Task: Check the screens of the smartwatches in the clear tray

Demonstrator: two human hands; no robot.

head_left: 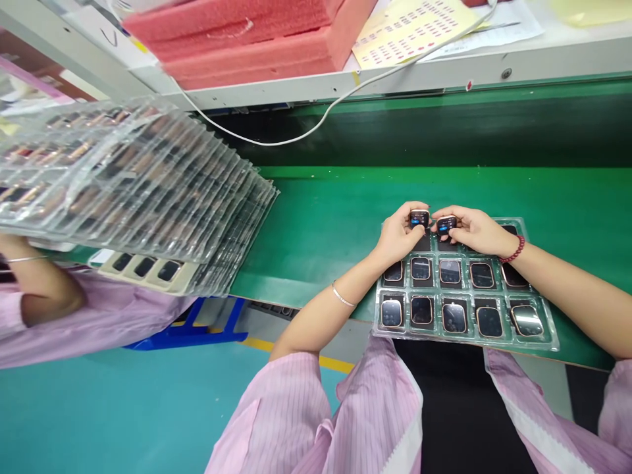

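Observation:
My left hand [401,232] grips a smartwatch [419,218] with its screen lit, thumb along the lower edge. In my right hand [473,229] is a second smartwatch [446,226], also lit, pinched between thumb and fingers. The two watches are side by side, close together, over the far rows of a clear plastic tray [552,339]. Several strapless watches with dark screens sit in the tray's pockets, among them one at the near left corner [392,314]. My hands and forearms hide part of the far row.
Tall stacks of filled clear trays [162,178] stand on the green table [316,230] at left. Beside them is another person's arm [44,289], near a beige tray [182,280] of watches. A white cable [276,143] hangs below a shelf bearing red foam [257,46].

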